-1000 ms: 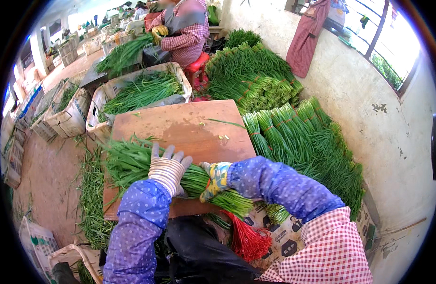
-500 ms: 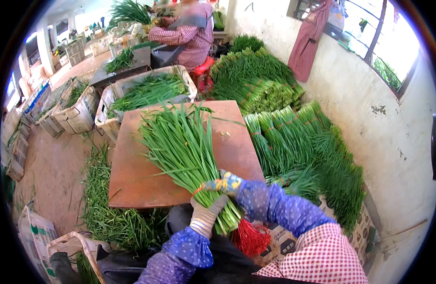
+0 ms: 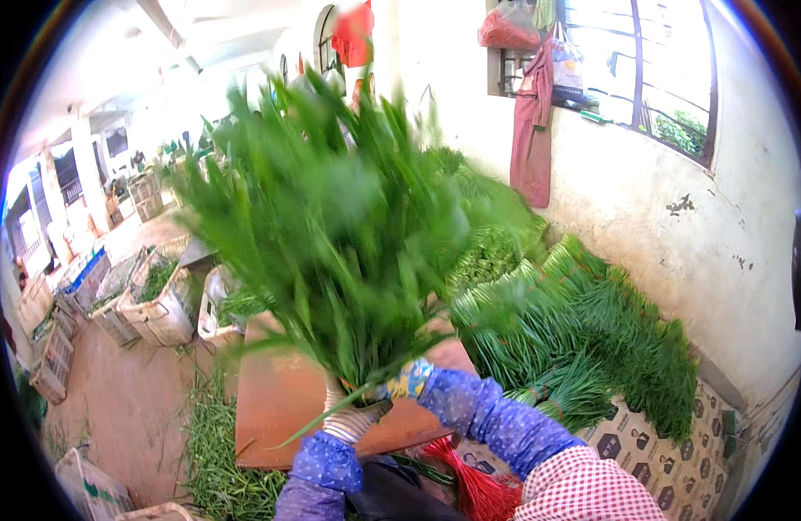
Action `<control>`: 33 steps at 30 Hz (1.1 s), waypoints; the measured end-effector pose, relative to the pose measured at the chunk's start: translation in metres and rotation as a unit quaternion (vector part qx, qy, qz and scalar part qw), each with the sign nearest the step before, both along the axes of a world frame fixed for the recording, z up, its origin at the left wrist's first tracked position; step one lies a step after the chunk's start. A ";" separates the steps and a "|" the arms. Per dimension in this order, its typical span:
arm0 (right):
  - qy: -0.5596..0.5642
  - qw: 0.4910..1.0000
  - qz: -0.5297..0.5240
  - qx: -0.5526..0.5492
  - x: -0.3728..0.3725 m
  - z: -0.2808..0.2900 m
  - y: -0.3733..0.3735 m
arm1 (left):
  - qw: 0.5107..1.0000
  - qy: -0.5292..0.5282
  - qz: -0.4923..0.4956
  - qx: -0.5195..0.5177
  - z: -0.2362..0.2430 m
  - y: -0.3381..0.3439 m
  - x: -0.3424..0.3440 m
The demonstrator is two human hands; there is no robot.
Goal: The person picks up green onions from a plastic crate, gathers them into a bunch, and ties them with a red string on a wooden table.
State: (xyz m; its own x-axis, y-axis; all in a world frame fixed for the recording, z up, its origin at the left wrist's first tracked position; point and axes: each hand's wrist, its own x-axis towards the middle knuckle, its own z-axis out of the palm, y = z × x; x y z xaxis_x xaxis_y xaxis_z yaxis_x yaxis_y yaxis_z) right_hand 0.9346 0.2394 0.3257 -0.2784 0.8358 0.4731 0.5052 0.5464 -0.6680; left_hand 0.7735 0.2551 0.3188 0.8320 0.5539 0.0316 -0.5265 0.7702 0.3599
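A big bunch of garlic chives stands raised above the brown tabletop, leaves fanned upward and blurred. My left hand, in a striped glove, is closed around the lower stems. At the same height, my right hand, in a blue and yellow patterned glove, grips the bunch from the right side. An orange-red band shows on the stems between the hands. One loose leaf sticks out down to the left. The cut stem ends are mostly hidden by my hands. Below lies a bundle of red ties.
Tied chive bundles are stacked along the right wall on printed cardboard. Leaf trimmings cover the floor left of the table. White crates stand farther left. A checked garment hangs by the window.
The chive bunch has been lifted off the tabletop and tipped upright, in both hands. The view has tilted up, and the leaves now hide the person working at the back.
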 end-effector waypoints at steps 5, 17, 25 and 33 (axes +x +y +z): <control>-0.261 0.946 -0.038 -0.189 -0.031 -0.015 0.006 | 0.989 0.070 0.091 0.093 -0.038 0.004 0.004; -0.383 0.886 -0.031 -0.261 -0.023 0.015 0.036 | 0.788 0.440 0.069 0.425 -0.043 -0.081 -0.054; -0.381 0.911 -0.031 -0.152 -0.022 -0.006 0.025 | 0.432 0.430 0.359 0.707 -0.012 -0.082 -0.072; -0.355 0.918 -0.046 -0.169 -0.023 -0.003 0.023 | 0.474 0.572 0.371 0.557 -0.033 -0.039 -0.092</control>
State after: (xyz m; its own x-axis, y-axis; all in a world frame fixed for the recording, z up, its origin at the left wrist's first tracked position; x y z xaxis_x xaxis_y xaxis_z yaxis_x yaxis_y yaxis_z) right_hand 0.9116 0.2625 0.3226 -0.3373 0.9370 -0.0910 0.9129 0.3019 -0.2749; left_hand 0.6810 0.2160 0.2855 0.2469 0.8770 0.4122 0.5273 -0.4785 0.7021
